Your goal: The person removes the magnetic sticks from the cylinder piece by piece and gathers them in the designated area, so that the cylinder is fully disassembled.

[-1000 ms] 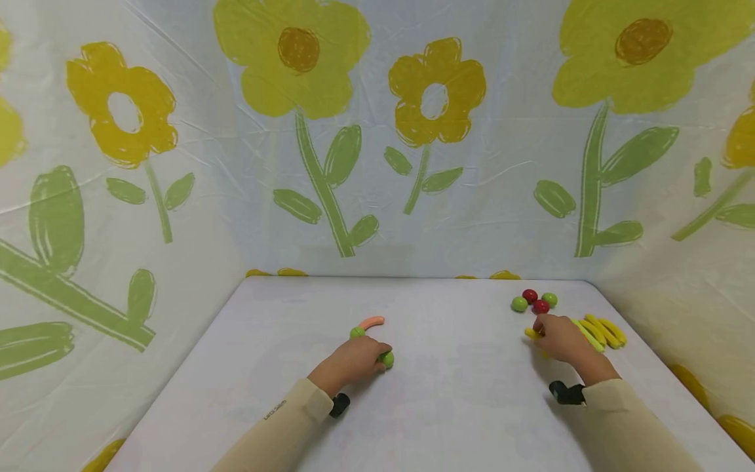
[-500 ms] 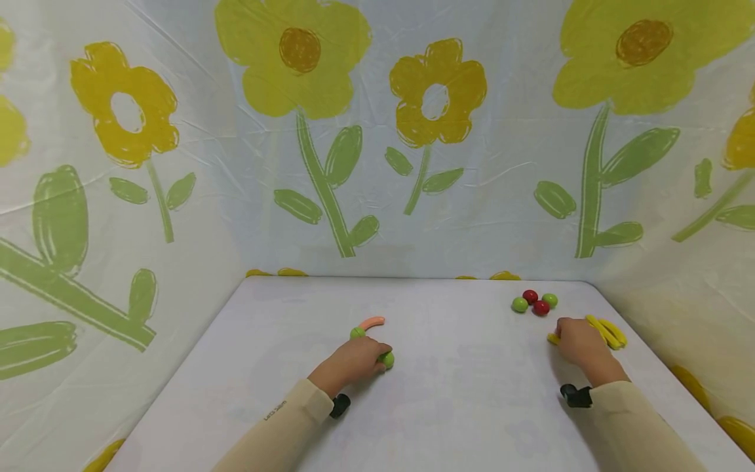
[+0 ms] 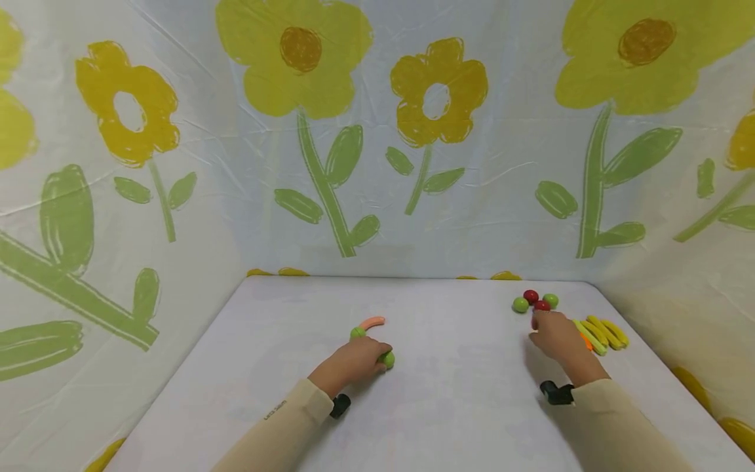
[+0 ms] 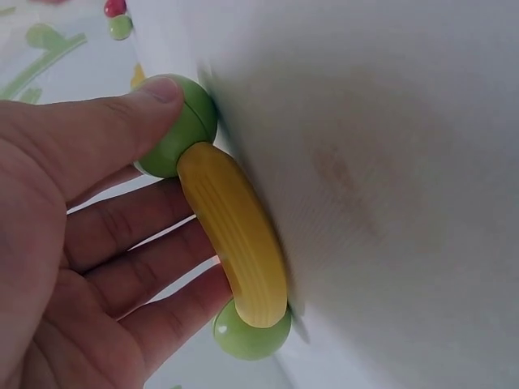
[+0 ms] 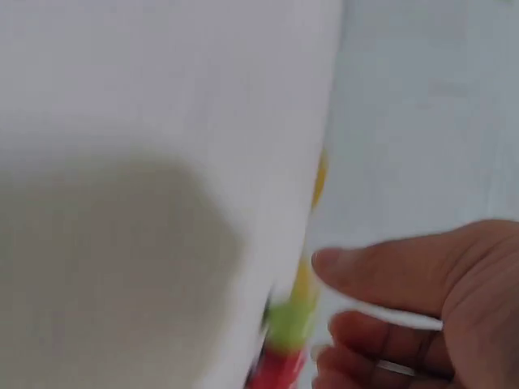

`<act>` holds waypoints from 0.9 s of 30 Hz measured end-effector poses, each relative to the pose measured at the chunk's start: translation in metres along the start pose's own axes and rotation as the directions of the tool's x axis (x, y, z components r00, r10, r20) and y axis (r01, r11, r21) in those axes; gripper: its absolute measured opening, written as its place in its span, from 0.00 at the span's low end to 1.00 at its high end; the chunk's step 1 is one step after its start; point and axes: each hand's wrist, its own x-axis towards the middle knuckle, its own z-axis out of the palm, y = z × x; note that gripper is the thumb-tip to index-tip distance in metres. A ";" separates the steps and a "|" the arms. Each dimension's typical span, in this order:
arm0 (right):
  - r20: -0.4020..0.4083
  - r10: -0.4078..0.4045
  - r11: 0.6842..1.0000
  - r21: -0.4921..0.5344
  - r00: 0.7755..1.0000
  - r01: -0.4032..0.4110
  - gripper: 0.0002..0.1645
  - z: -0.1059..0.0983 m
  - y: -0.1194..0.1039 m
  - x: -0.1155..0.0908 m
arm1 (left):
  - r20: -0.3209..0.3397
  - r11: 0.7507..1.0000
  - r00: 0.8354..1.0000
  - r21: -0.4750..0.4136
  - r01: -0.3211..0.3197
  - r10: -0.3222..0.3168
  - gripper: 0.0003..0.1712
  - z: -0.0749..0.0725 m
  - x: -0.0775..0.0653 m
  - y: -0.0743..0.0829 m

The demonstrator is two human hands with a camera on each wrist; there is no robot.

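Observation:
My left hand (image 3: pixel 354 359) pinches a green ball (image 4: pixel 195 126), thumb on its side and other fingers stretched behind. A ridged yellow curved piece (image 4: pixel 237 239) meets that ball at one end and a second green ball (image 4: pixel 245 340) at the other. In the head view, a pink curved piece (image 3: pixel 371 322) runs from the farther ball. My right hand (image 3: pixel 557 337) hovers over the table at right, thumb and fingers apart with nothing between them. Just beyond it are two red balls (image 3: pixel 531 296) and two green balls (image 3: pixel 520 304).
Right of my right hand, yellow curved pieces (image 3: pixel 607 332), a pale green stick (image 3: pixel 594 341) and an orange piece (image 3: pixel 586 341) lie side by side on the white table (image 3: pixel 460 406). A flower-printed cloth (image 3: pixel 501 229) walls the back and both sides.
My right hand moves right toward the row with a yellow piece, then comes back left without it in sight. The orange and pale green pieces show again. My left hand keeps still.

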 end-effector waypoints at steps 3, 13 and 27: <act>-0.002 -0.123 0.988 0.096 0.992 0.122 0.11 0.011 -0.051 0.001 | 0.014 0.999 0.999 -0.014 0.031 -0.030 0.07 -0.001 -0.001 0.002; 0.076 -0.410 0.854 0.382 0.909 0.353 0.13 0.056 -0.176 0.007 | -0.038 0.996 0.996 -0.028 0.082 -0.083 0.09 0.000 0.007 0.016; 0.112 -0.324 0.865 0.436 0.939 0.247 0.09 0.077 -0.203 0.011 | -0.059 0.989 0.987 -0.018 0.150 -0.150 0.09 -0.004 0.005 0.031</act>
